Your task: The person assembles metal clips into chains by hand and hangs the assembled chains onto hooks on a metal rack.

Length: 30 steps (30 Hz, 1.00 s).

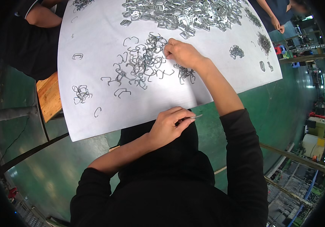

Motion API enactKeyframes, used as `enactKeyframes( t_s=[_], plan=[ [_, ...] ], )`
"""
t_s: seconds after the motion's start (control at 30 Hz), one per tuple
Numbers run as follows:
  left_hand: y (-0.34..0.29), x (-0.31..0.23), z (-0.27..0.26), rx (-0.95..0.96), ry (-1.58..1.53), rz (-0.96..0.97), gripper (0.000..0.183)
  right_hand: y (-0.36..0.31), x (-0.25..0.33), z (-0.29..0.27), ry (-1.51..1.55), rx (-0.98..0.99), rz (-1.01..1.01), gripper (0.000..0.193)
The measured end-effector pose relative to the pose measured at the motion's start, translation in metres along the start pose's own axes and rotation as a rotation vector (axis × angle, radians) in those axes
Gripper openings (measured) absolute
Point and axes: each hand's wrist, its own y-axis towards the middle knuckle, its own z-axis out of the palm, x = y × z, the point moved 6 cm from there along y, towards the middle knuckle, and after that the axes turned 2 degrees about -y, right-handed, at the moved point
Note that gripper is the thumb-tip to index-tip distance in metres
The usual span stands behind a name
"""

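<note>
Below the table's near edge, my left hand [169,125] pinches a small thin metal piece [196,116] between thumb and fingertips. Only its silvery end sticks out, so its full shape is hidden. My right hand [185,55] is over the table with its fingers closed, at the right side of a loose pile of bent C-shaped wire hooks [138,62]. Whatever those fingertips hold, if anything, cannot be made out. Under my right wrist lies a smaller clump of dark wire pieces [185,73].
A large heap of flat shiny metal buckles [185,13] covers the table's far side. Small clusters of metal pieces [82,94] lie on the white tabletop [98,72]. One person's arm [43,16] is at the far left, another person's hands [278,26] at the far right.
</note>
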Motion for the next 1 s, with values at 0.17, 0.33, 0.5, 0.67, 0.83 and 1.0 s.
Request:
enactKeyframes(
  t_s=[0.17, 0.33, 0.5, 0.67, 0.83, 1.0],
  plan=[
    [-0.005, 0.001, -0.003, -0.013, 0.025, 0.020, 0.013, -0.054, 0.017, -0.017, 0.456, -0.244, 0.218, 0.008],
    [-0.002, -0.004, -0.002, -0.027, 0.025, 0.040, 0.013, -0.165, 0.059, -0.050, 1.181, -0.526, 0.533, 0.021],
    [0.003, -0.007, 0.004, -0.053, -0.006, 0.033, 0.017, -0.232, 0.094, -0.035, 1.347, -0.757, 0.642, 0.028],
    [0.005, -0.019, 0.012, -0.013, 0.035, 0.034, 0.019, -0.239, 0.097, -0.024, 1.352, -0.962, 0.609, 0.025],
    [0.011, -0.027, 0.012, 0.001, 0.106, 0.333, 0.028, -0.241, 0.101, -0.028, 1.227, -1.092, 0.508, 0.026],
    [0.112, 0.012, -0.026, -0.109, 0.525, 0.432, 0.019, -0.253, 0.098, -0.035, 1.107, -1.142, 0.442, 0.028]
  ],
)
